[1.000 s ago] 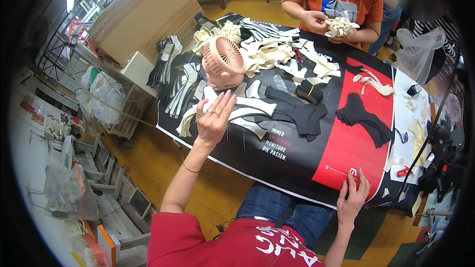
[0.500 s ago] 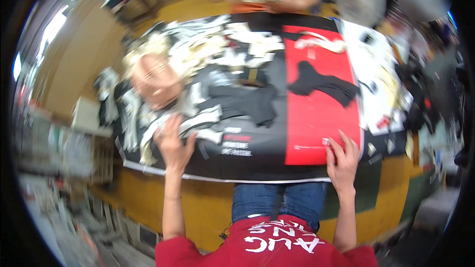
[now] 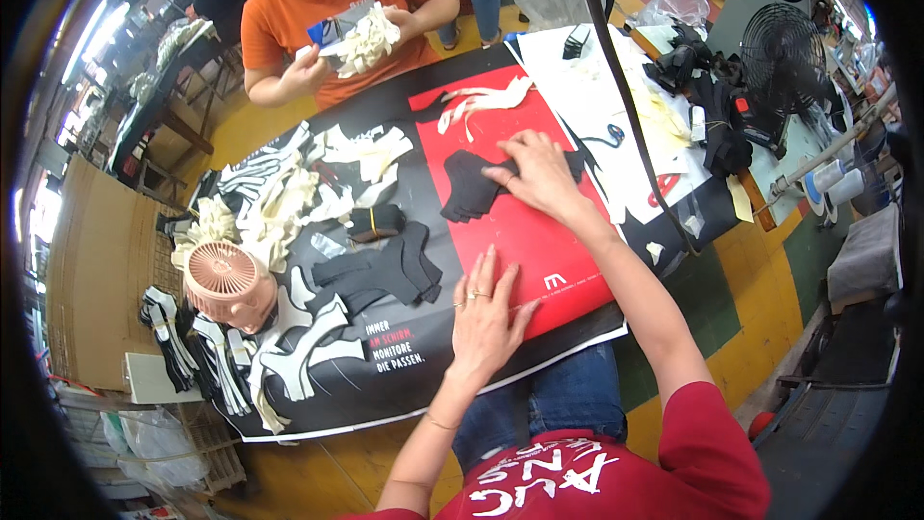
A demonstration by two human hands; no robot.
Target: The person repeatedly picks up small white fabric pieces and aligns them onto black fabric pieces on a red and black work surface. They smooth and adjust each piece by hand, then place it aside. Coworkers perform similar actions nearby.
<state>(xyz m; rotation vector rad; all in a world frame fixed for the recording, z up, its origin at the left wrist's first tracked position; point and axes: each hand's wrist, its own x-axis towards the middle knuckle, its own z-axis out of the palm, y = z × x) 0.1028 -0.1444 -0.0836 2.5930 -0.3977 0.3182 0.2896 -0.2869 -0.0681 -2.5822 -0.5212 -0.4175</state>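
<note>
My right hand (image 3: 545, 173) reaches over a dark cut fabric piece (image 3: 471, 187) on the red part of the table covering (image 3: 568, 274). Its thumb and fingers are apart, the thumb touching the fabric, and the hand hides the piece's middle. Nearer to me, my left hand (image 3: 488, 316) rests with fingers stretched out on the red surface by its left edge, holding nothing. Left of it lie several overlapping dark fabric pieces (image 3: 380, 273), with a dark banded bundle (image 3: 375, 222) just behind them.
White and cream cut pieces (image 3: 289, 202) cover the left, around a pink fan (image 3: 229, 284). Across the table a person in orange (image 3: 342, 48) holds cream pieces (image 3: 371, 42). A dark pole (image 3: 621, 77) crosses at right, near white sheets (image 3: 597, 87) and a black fan (image 3: 782, 50).
The view has turned and sharpened. My right hand has gone from the red area's near edge to the dark fabric piece. My left hand has moved from the white pieces onto the red surface.
</note>
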